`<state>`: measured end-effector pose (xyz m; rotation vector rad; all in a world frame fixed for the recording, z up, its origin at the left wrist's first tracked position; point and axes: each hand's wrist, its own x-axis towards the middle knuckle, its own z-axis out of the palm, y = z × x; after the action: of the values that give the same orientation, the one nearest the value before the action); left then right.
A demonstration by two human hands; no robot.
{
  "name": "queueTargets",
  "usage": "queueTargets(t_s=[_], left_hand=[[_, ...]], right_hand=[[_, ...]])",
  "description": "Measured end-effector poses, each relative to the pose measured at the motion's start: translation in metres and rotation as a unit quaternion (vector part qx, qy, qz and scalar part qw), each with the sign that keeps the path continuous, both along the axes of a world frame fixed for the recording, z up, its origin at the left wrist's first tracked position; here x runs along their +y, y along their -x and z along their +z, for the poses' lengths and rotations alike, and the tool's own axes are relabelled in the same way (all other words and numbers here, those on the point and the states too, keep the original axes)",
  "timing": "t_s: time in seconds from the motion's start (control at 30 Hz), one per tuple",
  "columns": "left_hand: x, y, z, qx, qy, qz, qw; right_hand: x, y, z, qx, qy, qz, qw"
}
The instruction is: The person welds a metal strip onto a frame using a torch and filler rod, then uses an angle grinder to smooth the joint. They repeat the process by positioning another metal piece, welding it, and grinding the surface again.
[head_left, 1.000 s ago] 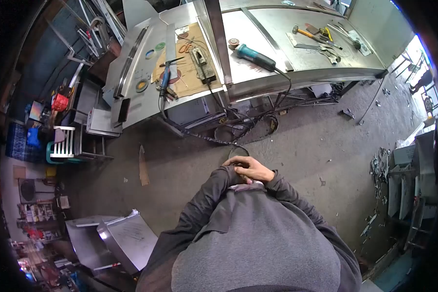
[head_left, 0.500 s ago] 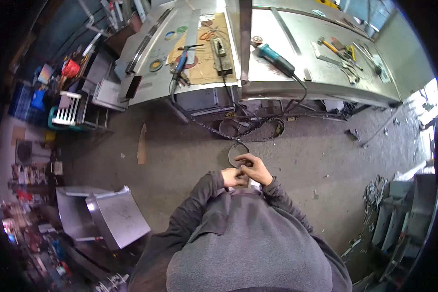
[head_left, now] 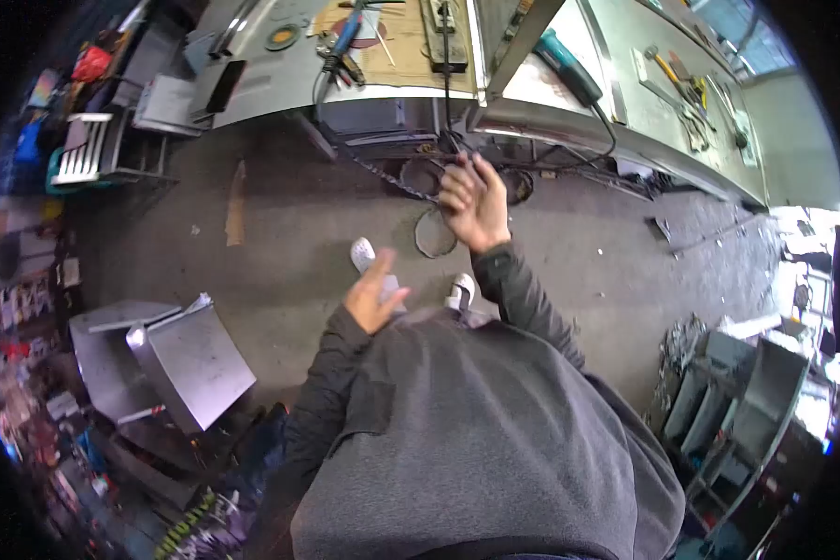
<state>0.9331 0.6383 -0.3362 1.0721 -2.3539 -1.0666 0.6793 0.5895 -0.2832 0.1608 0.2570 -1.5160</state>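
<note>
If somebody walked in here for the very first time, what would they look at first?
Probably the teal-and-black power tool lying on the metal bench, ahead and to the right. Next, maybe the big shiny metal piece on the floor at the left. The two hands stand out too: the left hand is spread out low, and the right hand is raised farther forward, fingers curled.

Grinder (head_left: 567, 68) teal and black plastic; bench panel (head_left: 756, 140) smooth metal; sweatshirt (head_left: 476, 439) matt cloth.

the metal bench (head_left: 275, 88) bears cardboard (head_left: 375, 67), a phone (head_left: 226, 86) and a grinder (head_left: 567, 67) (teal and black).
</note>
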Motion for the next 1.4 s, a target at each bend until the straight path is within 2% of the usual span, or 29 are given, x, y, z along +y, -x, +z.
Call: queueTargets(t_s=[0.03,0.07,0.1,0.17,0.2,0.23,0.37,0.43,0.57,0.63,0.7,0.77,0.83,0.87,0.9,0.93,0.97,1.0,1.03,1.1,1.13,1.2,1.3,1.33,1.37,1.4], left_hand=[[-0.01,-0.028,-0.016,-0.016,-0.06,0.021,0.998],[-0.024,-0.056,-0.031,-0.031,-0.113,0.045,0.992],[-0.036,-0.086,-0.046,-0.098,-0.11,0.051,0.988],[-0.055,-0.144,-0.084,-0.112,-0.13,0.068,0.983],[-0.064,-0.169,-0.09,-0.177,-0.14,0.083,0.971],[-0.075,-0.189,-0.09,-0.241,-0.15,0.1,0.953],[-0.124,-0.24,-0.075,-0.249,-0.159,0.159,0.942],[-0.149,-0.247,-0.063,-0.203,-0.143,0.196,0.949],[-0.204,-0.24,-0.047,-0.146,-0.126,0.254,0.948],[-0.242,-0.232,-0.045,-0.103,-0.02,0.305,0.946],[-0.291,-0.22,-0.027,-0.093,0.018,0.311,0.946],[-0.351,-0.202,-0.004,-0.014,0.037,0.3,0.953],[-0.417,-0.179,0.007,-0.009,0.064,0.285,0.956],[-0.451,-0.165,0.006,0.002,0.122,0.274,0.954],[-0.485,-0.149,0.009,-0.005,0.106,0.273,0.956],[-0.515,-0.133,0.009,-0.039,0.155,0.268,0.95],[-0.542,-0.116,0.01,-0.073,0.203,0.26,0.941],[-0.565,-0.1,0.018,-0.115,0.157,0.25,0.949],[-0.59,-0.089,0.01,-0.157,0.209,0.235,0.936],[-0.627,-0.073,0.0,-0.244,0.204,0.208,0.925],[-0.641,-0.067,-0.002,-0.245,0.21,0.195,0.926],[-0.658,-0.061,-0.008,-0.356,0.257,0.19,0.878],[-0.673,-0.051,-0.012,-0.395,0.225,0.213,0.865],[-0.678,-0.051,-0.02,-0.391,0.263,0.214,0.856],[-0.688,-0.053,-0.028,-0.384,0.272,0.201,0.859],[-0.702,-0.057,-0.039,-0.365,0.21,0.197,0.885]], right_hand=[[-0.015,0.001,0.006,-0.019,0.039,0.005,0.999],[-0.029,-0.002,0.011,-0.005,0.033,-0.004,0.999],[-0.045,-0.007,0.015,0.007,0.03,-0.006,1.0],[-0.072,-0.019,0.014,0.06,0.015,-0.003,0.998],[-0.083,-0.026,0.009,0.058,0.024,0.012,0.998],[-0.095,-0.035,0.002,0.053,0.033,0.028,0.998],[-0.119,-0.073,-0.011,0.142,-0.07,0.004,0.987],[-0.13,-0.085,-0.019,0.139,-0.087,0.007,0.986],[-0.164,-0.095,-0.032,0.136,-0.076,0.022,0.988],[-0.183,-0.102,-0.024,0.168,-0.122,0.013,0.978],[-0.204,-0.102,-0.033,0.174,-0.1,0.035,0.979],[-0.228,-0.107,-0.037,0.19,-0.084,0.043,0.977],[-0.254,-0.116,-0.032,0.191,-0.095,0.049,0.976],[-0.268,-0.12,-0.031,0.186,-0.097,0.048,0.977],[-0.28,-0.122,-0.031,0.18,-0.1,0.047,0.977],[-0.295,-0.122,-0.03,0.179,-0.063,0.047,0.981],[-0.306,-0.122,-0.027,0.199,-0.074,0.039,0.977],[-0.317,-0.121,-0.023,0.197,-0.073,0.03,0.977],[-0.326,-0.119,-0.02,0.197,-0.073,0.02,0.978],[-0.34,-0.115,-0.011,0.21,-0.081,-0.006,0.974],[-0.347,-0.111,-0.009,0.217,-0.083,-0.015,0.973],[-0.352,-0.104,-0.007,0.218,-0.093,-0.031,0.971],[-0.352,-0.096,-0.004,0.242,-0.117,-0.068,0.961],[-0.35,-0.096,-0.004,0.242,-0.125,-0.076,0.959],[-0.349,-0.096,-0.005,0.241,-0.132,-0.087,0.957],[-0.348,-0.097,-0.007,0.24,-0.135,-0.1,0.956]])
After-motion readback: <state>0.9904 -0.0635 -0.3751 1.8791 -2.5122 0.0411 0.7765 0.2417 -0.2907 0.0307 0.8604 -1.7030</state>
